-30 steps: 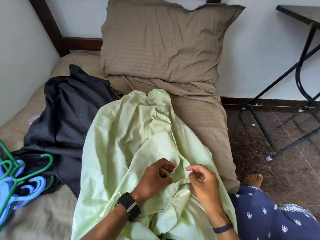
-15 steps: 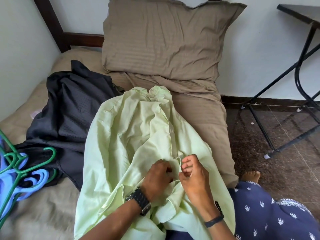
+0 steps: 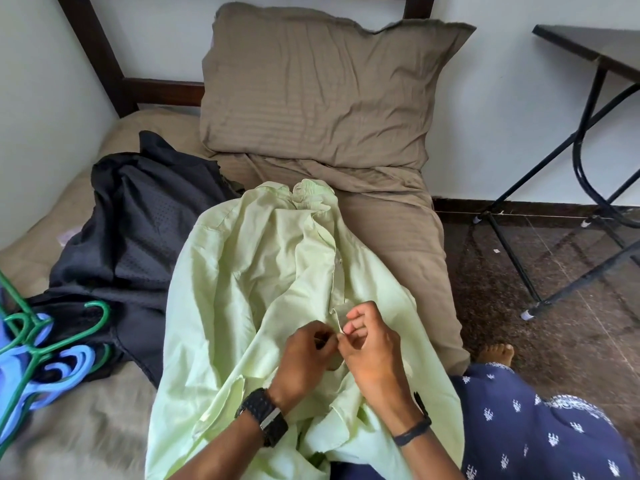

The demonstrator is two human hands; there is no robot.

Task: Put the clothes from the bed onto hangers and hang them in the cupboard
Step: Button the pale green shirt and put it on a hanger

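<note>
Hangers (image 3: pixel 38 355) cut off beside hand-pinched shirt (image 3: pixel 249 278).

At twelve o'clock we see a brown striped fabric pillow (image 3: pixel 311 95) leaning on the dark wooden bed frame (image 3: pixel 104 64). At two o'clock stands a black metal-legged folding table (image 3: pixel 588 140) on dark speckled stone floor (image 3: pixel 554 323).
</note>
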